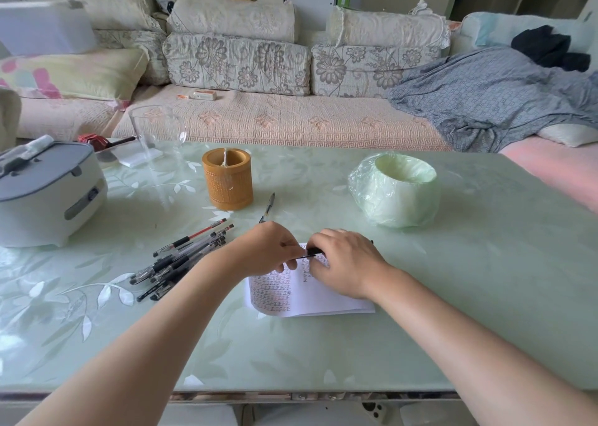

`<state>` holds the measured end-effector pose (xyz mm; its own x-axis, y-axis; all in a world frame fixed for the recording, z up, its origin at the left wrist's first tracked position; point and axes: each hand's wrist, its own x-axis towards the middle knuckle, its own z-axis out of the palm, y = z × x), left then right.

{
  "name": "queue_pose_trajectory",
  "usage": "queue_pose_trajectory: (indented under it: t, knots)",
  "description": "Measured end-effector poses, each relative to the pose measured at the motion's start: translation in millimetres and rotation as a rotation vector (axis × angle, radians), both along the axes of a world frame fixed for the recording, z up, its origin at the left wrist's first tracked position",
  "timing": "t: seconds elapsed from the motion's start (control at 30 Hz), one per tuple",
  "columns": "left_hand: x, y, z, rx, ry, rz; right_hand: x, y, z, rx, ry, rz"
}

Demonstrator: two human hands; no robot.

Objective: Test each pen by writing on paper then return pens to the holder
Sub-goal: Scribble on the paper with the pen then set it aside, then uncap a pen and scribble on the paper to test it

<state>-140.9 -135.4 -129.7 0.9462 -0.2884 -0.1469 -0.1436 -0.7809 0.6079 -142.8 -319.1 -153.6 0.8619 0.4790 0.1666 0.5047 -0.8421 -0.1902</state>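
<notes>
Left forearm (pixel 155 338), right forearm (pixel 479 338) bare throughout; left hand (pixel 266 247), right hand (pixel 344 264) bare

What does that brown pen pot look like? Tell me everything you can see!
The pen pot is a round, orange-brown cylinder that looks like carved bamboo or wood. Its wall has a fine woven-looking pattern, with a smooth band at the rim. A pale line runs down its front, maybe a crack or glare. It stands upright with its top open, and no pens show inside. It sits on the green table, beyond the pile of pens, and only the table touches it.
</notes>
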Motion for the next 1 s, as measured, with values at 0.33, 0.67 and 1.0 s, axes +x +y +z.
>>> queue_pose_trajectory:
  t: [0.33, 0.67, 1.0]
  knots:
    - [-10.9, -12.7, 2.5, -0.194, 0.175, 0.001, -9.1, 4.2, 10.4, -0.109, -0.093, -0.122]
    - [-5.8, -25.3, 6.5, -0.307, 0.233, -0.003, -5.8, -11.9, 8.8, 0.042, 0.016, -0.089]
    - [36.5, -35.4, -20.7, 0.009, -0.209, 0.057, 31.6, -54.7, 10.2, 0.544, 0.106, -0.231]
